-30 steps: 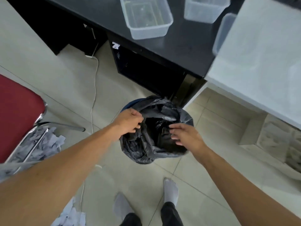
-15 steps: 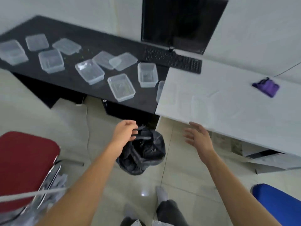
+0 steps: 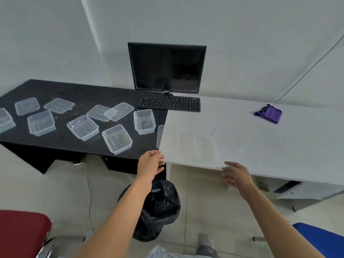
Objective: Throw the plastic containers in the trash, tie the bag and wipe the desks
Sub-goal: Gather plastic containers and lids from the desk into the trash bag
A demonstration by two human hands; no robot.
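Now, left hand (image 3: 150,164): empty, fingers loosely bent, hovering beside the near corner of the white table (image 3: 223,118) and directly above the trash bag (image 3: 162,207); it looks well placed to reach the closest tubs.
Right hand (image 3: 236,175): also empty, with fingers spread and relaxed, just at the white table's front edge; whether it touches the edge I cannot tell.
Plastic containers (image 3: 117,138): scattered open across the black table (image 3: 89,90), with none visible in the bag. One tub (image 3: 159,135) is half hidden behind the white table's left edge.
Lids (image 3: 59,105): lying flat among the tubs, two of them overlapping.
Trash bag: black, lining a bin on the floor with its mouth open. It stands below where the two tables meet, probably so each drop is a short carry.
White table: faint clear outlines near its front may be more containers, but they are too pale to be sure.
Purple cloth (image 3: 268,114): bunched at the far right of the white table, well apart from both hands, and likely waiting for the wiping.
Crumbs (image 3: 81,105): specks on the black table, which is why it needs a wipe.
Monitor (image 3: 166,67), keyboard (image 3: 169,102): at the back, by the join.
Progress: seemingly at the start, with nothing binned, the bag untied and no wiping begun.
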